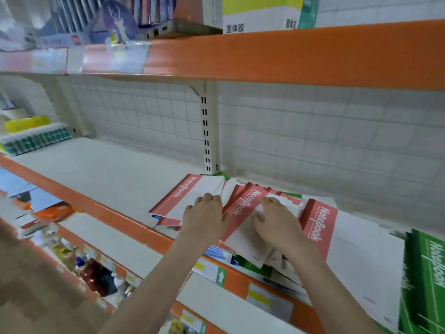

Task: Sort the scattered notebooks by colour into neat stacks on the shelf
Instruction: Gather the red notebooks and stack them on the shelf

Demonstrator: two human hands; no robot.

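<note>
Hands lie on red notebooks (243, 206) fanned across the shelf (108, 174). Left hand (204, 216) rests flat, fingers straight; right hand (277, 225), beside it, presses flat too, holding nothing.

Bright, even light with faint shadows; blurred, pixelated left edge, soft focus throughout, and wide-angle bending of lines.

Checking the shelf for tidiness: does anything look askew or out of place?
Yes. The red notebooks lie fanned at different angles under both hands rather than squared up, and some overhang the shelf edge. Green notebooks sit at the far right.
</note>
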